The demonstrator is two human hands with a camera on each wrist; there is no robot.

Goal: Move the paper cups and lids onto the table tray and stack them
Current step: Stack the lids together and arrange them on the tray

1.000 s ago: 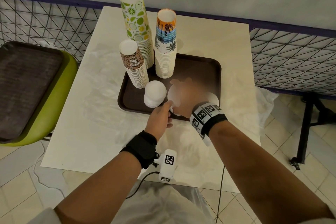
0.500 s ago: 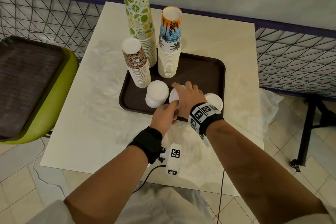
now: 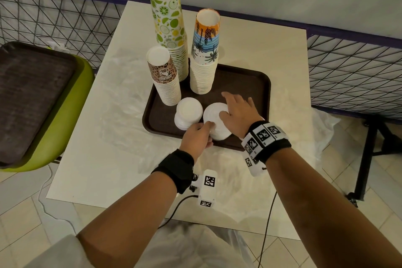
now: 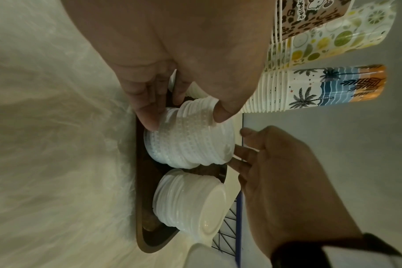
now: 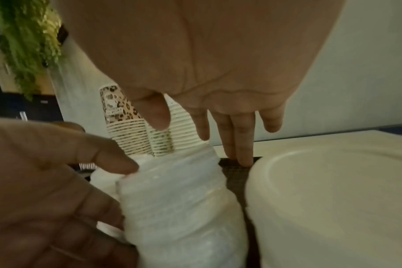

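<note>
On the leopard-print cup stack point(image 4: 310, 16), the top cup carried dark handwritten-style lettering beside a small cartoon figure; in the left wrist view it read "hello" followed by letters too cut off to make out. In the head view the same cup point(image 3: 162, 71) showed a line of print under the figure, too small to read. The wrist bands point(image 3: 263, 135) and the white camera block point(image 3: 208, 187) bore black-and-white square code markers, with no legible words or numbers.
</note>
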